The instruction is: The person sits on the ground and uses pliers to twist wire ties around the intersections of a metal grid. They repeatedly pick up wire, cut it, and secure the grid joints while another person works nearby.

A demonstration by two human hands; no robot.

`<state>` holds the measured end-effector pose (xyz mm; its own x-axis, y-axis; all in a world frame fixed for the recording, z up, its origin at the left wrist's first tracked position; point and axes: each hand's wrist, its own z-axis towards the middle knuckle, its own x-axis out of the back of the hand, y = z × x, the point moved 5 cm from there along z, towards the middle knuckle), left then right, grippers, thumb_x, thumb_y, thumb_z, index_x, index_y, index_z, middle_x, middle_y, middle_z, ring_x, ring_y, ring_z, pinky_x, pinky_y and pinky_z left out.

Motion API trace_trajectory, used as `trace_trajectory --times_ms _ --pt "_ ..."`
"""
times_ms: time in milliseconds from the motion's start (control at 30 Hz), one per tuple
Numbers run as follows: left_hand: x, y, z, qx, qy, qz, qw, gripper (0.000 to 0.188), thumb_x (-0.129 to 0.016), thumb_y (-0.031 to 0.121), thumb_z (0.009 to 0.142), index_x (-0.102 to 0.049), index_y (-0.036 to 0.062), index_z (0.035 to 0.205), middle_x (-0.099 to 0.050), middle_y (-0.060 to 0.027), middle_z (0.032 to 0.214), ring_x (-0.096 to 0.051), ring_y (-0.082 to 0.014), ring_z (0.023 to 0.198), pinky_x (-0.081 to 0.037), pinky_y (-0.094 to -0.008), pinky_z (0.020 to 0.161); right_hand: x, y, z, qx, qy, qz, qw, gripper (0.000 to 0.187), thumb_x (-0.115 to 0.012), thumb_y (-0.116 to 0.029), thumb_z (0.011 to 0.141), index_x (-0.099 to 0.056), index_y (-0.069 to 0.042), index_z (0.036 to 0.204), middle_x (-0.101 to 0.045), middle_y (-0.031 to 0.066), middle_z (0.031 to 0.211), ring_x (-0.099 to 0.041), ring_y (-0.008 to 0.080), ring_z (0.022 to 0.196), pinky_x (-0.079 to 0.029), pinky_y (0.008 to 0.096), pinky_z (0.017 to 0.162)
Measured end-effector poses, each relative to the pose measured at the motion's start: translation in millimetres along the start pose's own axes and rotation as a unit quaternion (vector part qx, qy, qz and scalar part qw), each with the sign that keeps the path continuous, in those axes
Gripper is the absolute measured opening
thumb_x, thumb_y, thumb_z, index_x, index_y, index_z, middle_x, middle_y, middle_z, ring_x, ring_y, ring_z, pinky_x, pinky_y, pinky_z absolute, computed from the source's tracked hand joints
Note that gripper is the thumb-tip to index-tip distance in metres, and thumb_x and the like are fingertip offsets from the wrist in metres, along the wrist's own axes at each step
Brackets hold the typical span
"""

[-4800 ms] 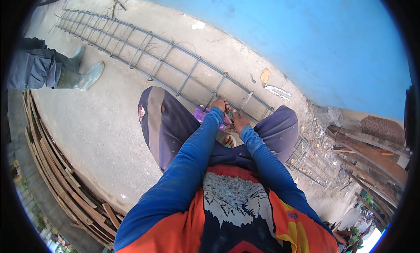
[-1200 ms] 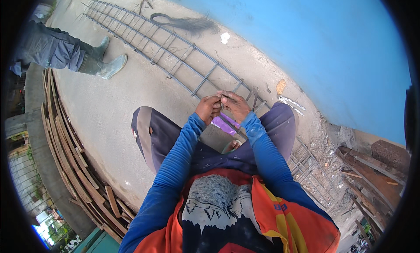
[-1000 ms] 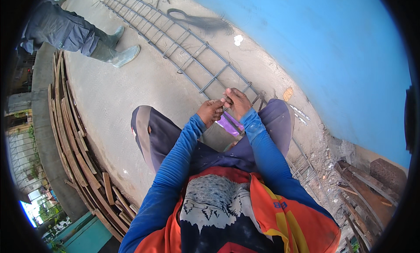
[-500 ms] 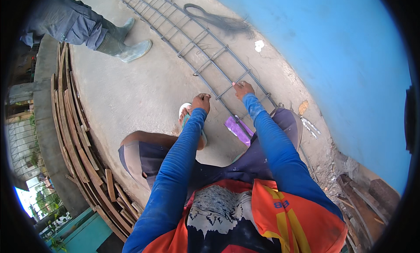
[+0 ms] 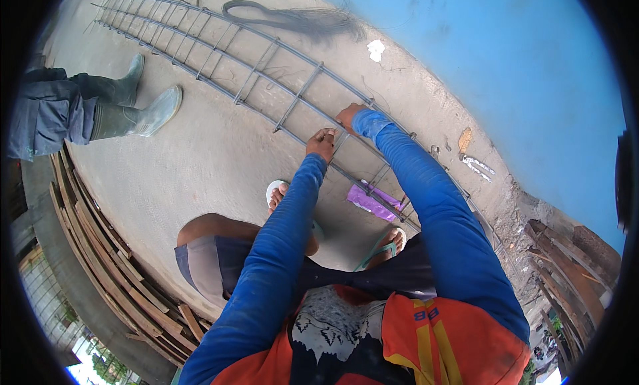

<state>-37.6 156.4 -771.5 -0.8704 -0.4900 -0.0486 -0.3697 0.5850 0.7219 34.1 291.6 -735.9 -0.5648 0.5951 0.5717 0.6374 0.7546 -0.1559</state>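
A long cage of steel reinforcing bars [image 5: 256, 71] with crosswise stirrups lies on the concrete floor, running from the far left toward my knees. My right hand [image 5: 347, 117] is closed over its middle bar, where a stirrup crosses. Its fingertips are turned away, so what they grip is hidden. Just left of it and slightly nearer, my left hand [image 5: 321, 144] is closed at the near side of the cage, fingertips close to the same stirrup. Whatever it pinches is too small to make out. A purple wrapper [image 5: 373, 200] lies under the cage's near end.
Another person's rubber boots [image 5: 160, 112] stand at the left of the cage. A looped bundle of thin wire [image 5: 293, 19] lies beyond it, along the blue wall [image 5: 479, 65]. Wooden planks [image 5: 106, 252] are stacked at left; scrap wood [image 5: 566, 265] sits at lower right.
My view has turned, so the cage lies more crosswise and the boots sit farther left. My hands have come closer together; the right has rolled over the middle bar, and the left has reached the cage.
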Motion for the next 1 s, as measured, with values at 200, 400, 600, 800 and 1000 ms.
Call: trace_trajectory --times_ms 200,400,600,800,1000 --pt "-2 14 -3 0.03 0.066 0.151 0.986 0.019 -0.064 0.022 0.089 -0.071 0.0059 0.095 -0.069 -0.0077 0.073 -0.067 -0.0136 0.072 -0.052 -0.0295 0.064 27 -13 -30 0.034 0.098 -0.188 0.977 0.024 -0.052 -0.022 0.093 -0.072 -0.015 0.105 -0.07 0.0061 0.11 -0.051 0.0252 0.122 -0.037 0.0448 0.098" --pt "-15 27 3 -0.034 0.028 0.35 0.936 0.018 -0.066 0.02 0.083 -0.076 0.0057 0.087 -0.074 -0.0121 0.084 -0.071 -0.0216 0.078 -0.054 -0.0314 0.076 20 -26 -76 -0.074 0.146 -0.11 0.98 0.02 -0.054 -0.02 0.093 -0.067 -0.015 0.106 -0.072 0.0114 0.096 -0.062 0.0269 0.105 -0.04 0.0441 0.095" --pt "-17 21 9 -0.021 0.017 0.243 0.97 0.026 -0.066 0.018 0.081 -0.062 0.0059 0.104 -0.072 -0.0171 0.085 -0.071 -0.0306 0.083 -0.053 -0.0355 0.08 -48 -20 -97 -0.24 0.212 0.375 0.87 0.02 -0.054 -0.018 0.093 -0.062 -0.004 0.103 -0.068 0.0229 0.091 -0.064 0.0429 0.092 -0.049 0.048 0.082" --pt "-22 40 -8 -0.098 0.015 0.315 0.944 0.034 -0.066 0.015 0.082 -0.049 0.0095 0.111 -0.071 -0.0205 0.091 -0.069 -0.0352 0.087 -0.053 -0.0389 0.082 -111 -41 -84 -0.208 0.383 0.495 0.752 0.023 -0.053 -0.026 0.094 -0.06 -0.004 0.099 -0.066 0.027 0.087 -0.063 0.0454 0.088 -0.048 0.0518 0.078" --pt "-39 60 -28 -0.201 -0.064 0.432 0.877 0.034 -0.071 0.021 0.08 -0.06 0.0065 0.108 -0.071 -0.0187 0.09 -0.068 -0.0358 0.087 -0.053 -0.041 0.082 -127 -50 -67 -0.359 0.364 0.639 0.575 0.033 -0.054 -0.034 0.095 -0.062 -0.003 0.086 -0.068 0.0197 0.075 -0.066 0.0418 0.076 -0.05 0.0482 0.07"
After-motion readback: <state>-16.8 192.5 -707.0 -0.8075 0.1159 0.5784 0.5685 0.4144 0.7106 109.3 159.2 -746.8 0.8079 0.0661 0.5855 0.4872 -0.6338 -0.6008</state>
